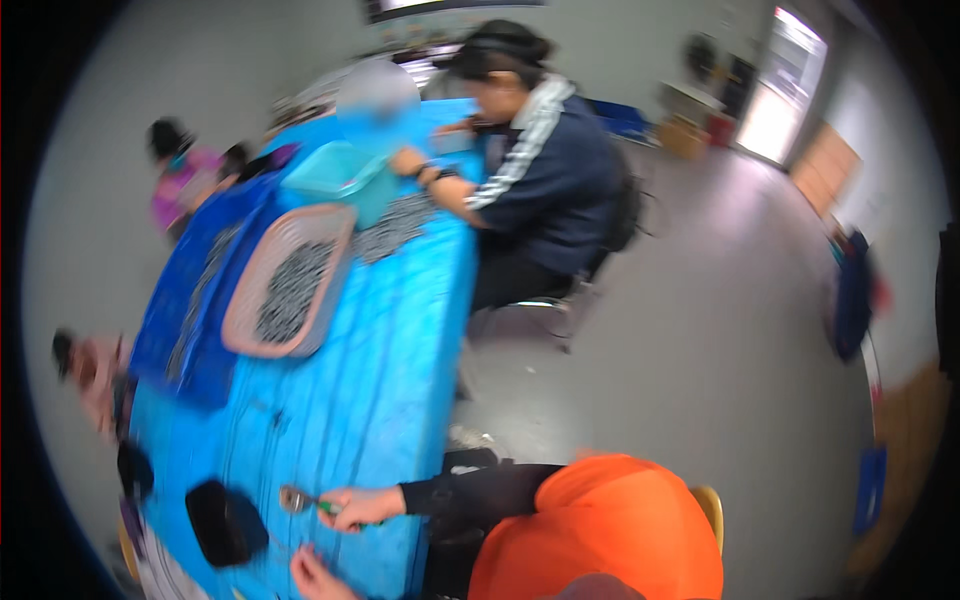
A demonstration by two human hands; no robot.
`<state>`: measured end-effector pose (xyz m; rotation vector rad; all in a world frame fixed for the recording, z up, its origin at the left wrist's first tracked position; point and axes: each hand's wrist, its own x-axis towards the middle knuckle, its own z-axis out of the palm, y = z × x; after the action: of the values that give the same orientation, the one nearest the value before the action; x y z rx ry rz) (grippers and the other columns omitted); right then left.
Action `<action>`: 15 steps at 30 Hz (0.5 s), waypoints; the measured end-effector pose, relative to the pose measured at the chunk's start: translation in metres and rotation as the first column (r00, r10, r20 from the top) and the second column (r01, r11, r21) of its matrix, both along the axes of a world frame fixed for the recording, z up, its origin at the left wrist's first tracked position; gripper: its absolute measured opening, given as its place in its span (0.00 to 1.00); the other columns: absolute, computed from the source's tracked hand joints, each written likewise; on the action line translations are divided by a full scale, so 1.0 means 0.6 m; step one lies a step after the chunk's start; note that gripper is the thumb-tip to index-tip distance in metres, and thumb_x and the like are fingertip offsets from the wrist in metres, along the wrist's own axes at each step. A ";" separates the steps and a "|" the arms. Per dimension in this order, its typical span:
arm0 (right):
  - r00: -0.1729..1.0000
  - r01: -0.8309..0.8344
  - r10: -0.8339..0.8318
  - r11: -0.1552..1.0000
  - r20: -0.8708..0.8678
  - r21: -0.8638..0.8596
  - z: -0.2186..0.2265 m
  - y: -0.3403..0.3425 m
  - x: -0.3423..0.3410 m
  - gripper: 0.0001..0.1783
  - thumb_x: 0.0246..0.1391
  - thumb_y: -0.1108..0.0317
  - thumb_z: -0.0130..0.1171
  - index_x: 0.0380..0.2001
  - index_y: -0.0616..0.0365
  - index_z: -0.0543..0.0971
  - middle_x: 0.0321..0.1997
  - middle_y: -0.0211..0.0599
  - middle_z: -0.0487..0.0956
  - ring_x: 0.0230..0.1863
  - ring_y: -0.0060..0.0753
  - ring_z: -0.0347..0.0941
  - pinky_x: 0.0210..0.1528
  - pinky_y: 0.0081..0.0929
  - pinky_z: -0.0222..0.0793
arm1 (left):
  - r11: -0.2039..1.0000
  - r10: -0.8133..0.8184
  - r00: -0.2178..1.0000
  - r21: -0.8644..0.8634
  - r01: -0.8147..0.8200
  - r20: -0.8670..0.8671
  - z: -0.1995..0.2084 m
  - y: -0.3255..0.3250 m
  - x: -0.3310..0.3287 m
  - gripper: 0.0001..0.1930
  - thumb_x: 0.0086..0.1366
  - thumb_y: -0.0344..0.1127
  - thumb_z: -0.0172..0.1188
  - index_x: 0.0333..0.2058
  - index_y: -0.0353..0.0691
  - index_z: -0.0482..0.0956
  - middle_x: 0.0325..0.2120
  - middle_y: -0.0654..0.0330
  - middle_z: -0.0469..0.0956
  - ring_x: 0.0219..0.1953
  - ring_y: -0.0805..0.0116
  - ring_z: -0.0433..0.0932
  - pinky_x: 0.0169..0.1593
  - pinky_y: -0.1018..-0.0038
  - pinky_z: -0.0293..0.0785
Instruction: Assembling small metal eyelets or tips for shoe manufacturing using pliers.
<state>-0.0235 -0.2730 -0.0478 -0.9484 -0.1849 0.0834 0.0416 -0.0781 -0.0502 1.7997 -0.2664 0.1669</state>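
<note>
My right hand (360,508) reaches left over the blue-covered table (350,400) from a black sleeve. It is closed round a tool with a green handle (328,507) and a rounded metal head (296,499), its exact kind blurred. Just nearer, at the lower edge, my left hand (315,576) has its fingers drawn together; whatever is between them is too smeared to make out. A black box-like container (222,522) sits on the table to the left of both hands.
Farther up the table stand a pink basket (338,262) of small grey pieces, a long blue bin (160,335) and a turquoise tub (325,170). Loose grey pieces (395,228) lie beside them. A seated co-worker (560,180) works at the right edge; other people sit along the left.
</note>
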 end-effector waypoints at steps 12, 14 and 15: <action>0.986 0.153 -0.163 0.972 -0.041 -0.176 -0.031 0.006 -0.018 0.09 0.50 0.68 0.55 0.35 0.59 0.72 0.25 0.26 0.71 0.25 0.16 0.65 0.27 0.18 0.64 | 0.962 -0.190 0.963 -0.235 0.142 -0.193 0.039 -0.063 -0.081 0.05 0.58 0.24 0.58 0.33 0.30 0.76 0.28 0.61 0.77 0.31 0.76 0.74 0.38 0.81 0.70; 0.981 0.168 -0.185 0.962 -0.060 -0.215 -0.016 -0.011 -0.018 0.09 0.50 0.69 0.55 0.35 0.61 0.72 0.23 0.27 0.72 0.26 0.17 0.66 0.29 0.18 0.64 | 0.953 -0.219 0.954 -0.256 0.164 -0.205 0.035 -0.069 -0.077 0.05 0.57 0.25 0.60 0.32 0.30 0.77 0.29 0.58 0.78 0.32 0.74 0.76 0.38 0.79 0.72; 0.980 0.168 -0.189 0.956 -0.067 -0.239 0.008 -0.017 -0.022 0.08 0.51 0.70 0.54 0.35 0.61 0.72 0.23 0.28 0.72 0.26 0.17 0.66 0.30 0.18 0.63 | 0.943 -0.232 0.946 -0.292 0.161 -0.226 0.050 -0.074 -0.081 0.05 0.56 0.24 0.60 0.32 0.30 0.76 0.30 0.57 0.79 0.34 0.73 0.77 0.39 0.79 0.74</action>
<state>-0.0364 -0.2834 -0.0428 -1.1891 -0.0055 -0.0208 -0.0068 -0.1222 -0.0202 1.4922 -0.2255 -0.1684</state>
